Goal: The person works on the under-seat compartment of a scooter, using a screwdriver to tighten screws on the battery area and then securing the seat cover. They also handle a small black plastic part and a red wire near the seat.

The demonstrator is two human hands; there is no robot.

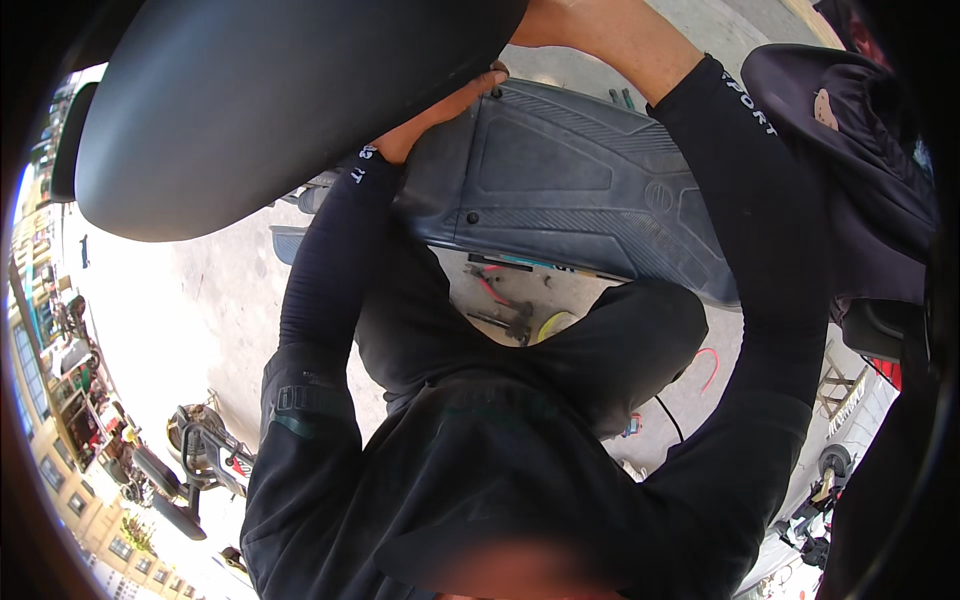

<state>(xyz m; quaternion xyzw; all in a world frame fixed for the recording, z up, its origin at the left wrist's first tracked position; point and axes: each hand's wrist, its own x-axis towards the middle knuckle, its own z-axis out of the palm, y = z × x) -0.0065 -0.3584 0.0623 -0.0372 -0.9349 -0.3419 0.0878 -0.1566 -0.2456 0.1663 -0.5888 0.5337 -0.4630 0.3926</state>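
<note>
A large black scooter seat (pixel 290 100) fills the upper left and covers part of my hands. Beneath it, my left hand (pixel 445 112) reaches along the edge of the dark grey footboard (pixel 545 150), a fingertip close to a bolt at the board's upper corner. Most of that hand's fingers are hidden, so its grip does not show. My right hand (pixel 560 22) comes in from the right at the top edge; its fingers are out of sight behind the seat. The footboard has ribbed panels and another dark bolt (pixel 473 218) on its near side.
On the concrete floor between my legs lie a dark tool or metal part (pixel 515 322), a red cable (pixel 492 288) and a yellow round thing (pixel 557 325). A dark cloth-covered part (pixel 850 170) stands at right. Parked scooters (pixel 205 450) stand at lower left.
</note>
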